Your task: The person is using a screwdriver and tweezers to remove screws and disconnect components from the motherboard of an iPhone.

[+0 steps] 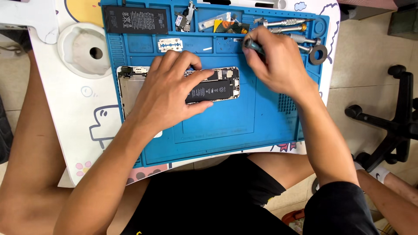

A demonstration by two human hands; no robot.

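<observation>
My left hand [170, 93] lies flat on an opened smartphone [222, 85] in the middle of a blue repair mat [226, 126], fingers spread over its black battery. The phone's detached screen panel [128, 85] lies at the left, partly under my wrist. My right hand [276, 61] is closed around a small screwdriver [252, 45], its tip near the tray compartments at the mat's back edge.
A spare black battery [136, 19], a razor blade [170, 44], small metal parts and several screwdrivers [287, 22] sit in the mat's top compartments. A white round holder [85, 50] stands on the white lap table at left. An office chair base [387, 126] is at right.
</observation>
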